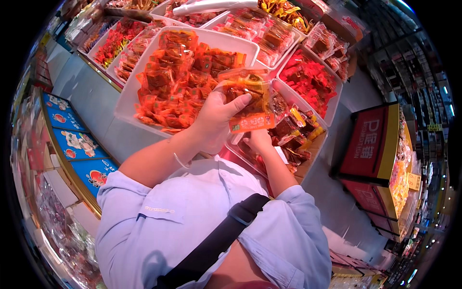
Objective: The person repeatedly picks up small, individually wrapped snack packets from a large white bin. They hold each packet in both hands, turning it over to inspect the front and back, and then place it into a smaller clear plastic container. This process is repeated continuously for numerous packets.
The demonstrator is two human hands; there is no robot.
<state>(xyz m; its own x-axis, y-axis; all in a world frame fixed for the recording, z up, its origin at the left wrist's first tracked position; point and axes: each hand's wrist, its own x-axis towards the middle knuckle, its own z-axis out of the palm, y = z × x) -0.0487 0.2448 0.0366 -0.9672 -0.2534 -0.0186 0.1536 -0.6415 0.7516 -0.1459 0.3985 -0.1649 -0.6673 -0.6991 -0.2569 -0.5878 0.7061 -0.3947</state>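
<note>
My left hand point(216, 106) grips a clear-and-orange plastic snack packet point(251, 99), its thumb pressed across the front. Printing shows along the packet's lower edge. Beneath and to the left lies a white plastic tub point(127, 92) heaped with orange snack packets point(173, 79). Lower and to the right, my right hand point(260, 141) reaches into the near end of another bin point(306, 112). Brown and yellow snack packets point(296, 128) fill that bin. The held packet covers part of my right hand's fingers, so its grip is unclear.
More bins hold red packets point(308, 85) and clear snack packs point(270, 34) beyond. A white plastic roll point(216, 6) rests across the far bins. On the right stands a red-and-yellow promotion stand point(368, 141); a blue-panelled display counter point(77, 139) is at left.
</note>
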